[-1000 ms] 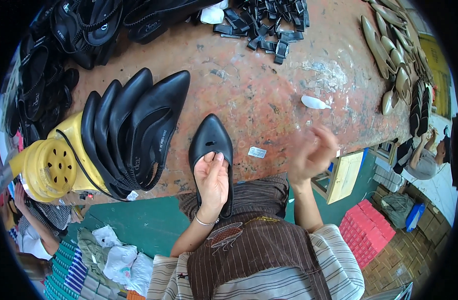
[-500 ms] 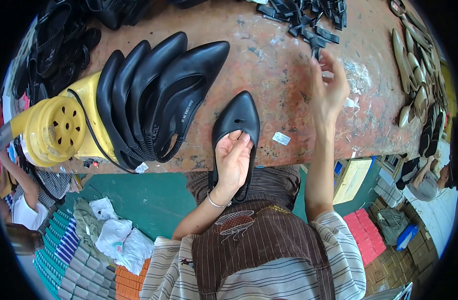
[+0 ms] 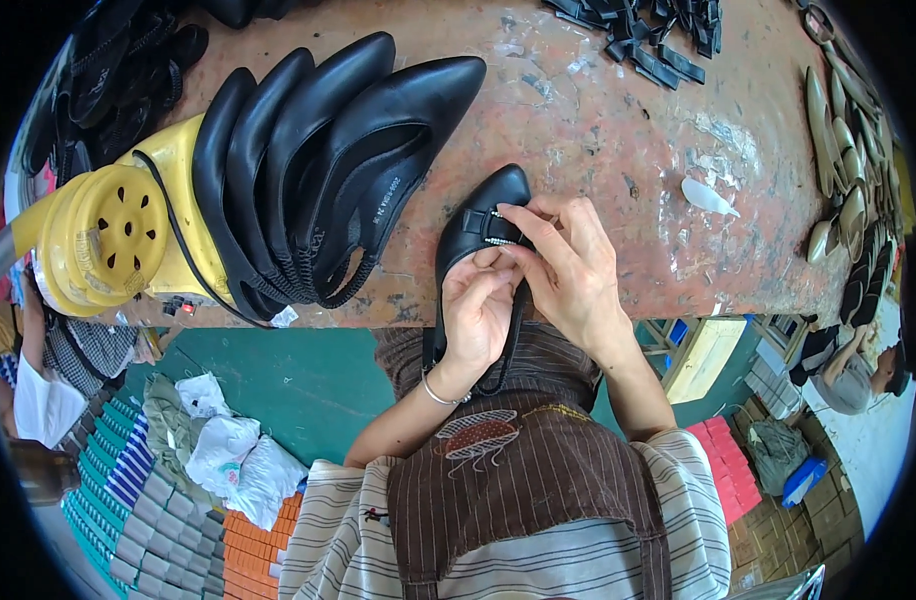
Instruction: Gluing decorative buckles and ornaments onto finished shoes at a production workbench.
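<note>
A black pointed shoe upper (image 3: pixel 475 215) lies toe-up at the near edge of the worn brown worktable (image 3: pixel 618 140). My left hand (image 3: pixel 478 315) presses on its rear part and holds it down. My right hand (image 3: pixel 568 265) comes in from the right, its fingertips pinching a small black bow with a glittering strip (image 3: pixel 488 228) against the shoe's vamp. Both hands touch each other over the shoe.
Several black pointed shoes (image 3: pixel 318 165) lean in a row against a yellow blower-like machine (image 3: pixel 118 235) at left. Small black bows (image 3: pixel 648 40) lie scattered at the table's far side. Tan insoles (image 3: pixel 848 160) line the right edge. A white scrap (image 3: pixel 706 195) lies nearby. Another person (image 3: pixel 858 370) is at lower right.
My right hand reached to the far bows, then came back with a bow to the shoe's vamp. My left hand stayed on the shoe.
</note>
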`<state>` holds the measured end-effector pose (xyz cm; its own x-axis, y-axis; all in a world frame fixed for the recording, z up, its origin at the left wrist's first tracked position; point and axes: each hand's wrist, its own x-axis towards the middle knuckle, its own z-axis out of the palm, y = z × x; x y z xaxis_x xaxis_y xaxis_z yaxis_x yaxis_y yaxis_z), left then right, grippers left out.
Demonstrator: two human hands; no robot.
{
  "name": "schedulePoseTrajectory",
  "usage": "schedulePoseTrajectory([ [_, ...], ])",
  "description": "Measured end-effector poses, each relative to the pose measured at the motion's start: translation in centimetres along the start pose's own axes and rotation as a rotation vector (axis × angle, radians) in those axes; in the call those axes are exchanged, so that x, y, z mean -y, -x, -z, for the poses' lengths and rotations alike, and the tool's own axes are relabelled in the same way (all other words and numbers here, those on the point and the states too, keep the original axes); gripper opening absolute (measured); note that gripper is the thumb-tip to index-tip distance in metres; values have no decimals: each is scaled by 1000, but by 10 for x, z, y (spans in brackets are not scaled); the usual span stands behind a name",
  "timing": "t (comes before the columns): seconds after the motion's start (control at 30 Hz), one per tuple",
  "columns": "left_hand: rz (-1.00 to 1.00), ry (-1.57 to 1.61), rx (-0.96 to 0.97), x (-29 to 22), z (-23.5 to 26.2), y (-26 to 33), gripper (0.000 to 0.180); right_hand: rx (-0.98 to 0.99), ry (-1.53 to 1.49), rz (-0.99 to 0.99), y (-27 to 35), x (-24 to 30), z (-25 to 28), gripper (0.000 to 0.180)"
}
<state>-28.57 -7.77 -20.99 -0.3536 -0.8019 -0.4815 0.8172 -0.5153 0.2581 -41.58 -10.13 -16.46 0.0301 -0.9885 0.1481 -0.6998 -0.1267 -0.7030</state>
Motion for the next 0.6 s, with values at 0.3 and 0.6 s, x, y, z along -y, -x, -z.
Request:
schedulePoseTrajectory([
  [0.3,-23,38,40,-1,-4,0,27,26,-33,-27,-2,-2,-1,40],
  [0.6,-16,-83,-151,-4,-30,-4,14,-53,-133,-119,-1,0,-6,41],
])
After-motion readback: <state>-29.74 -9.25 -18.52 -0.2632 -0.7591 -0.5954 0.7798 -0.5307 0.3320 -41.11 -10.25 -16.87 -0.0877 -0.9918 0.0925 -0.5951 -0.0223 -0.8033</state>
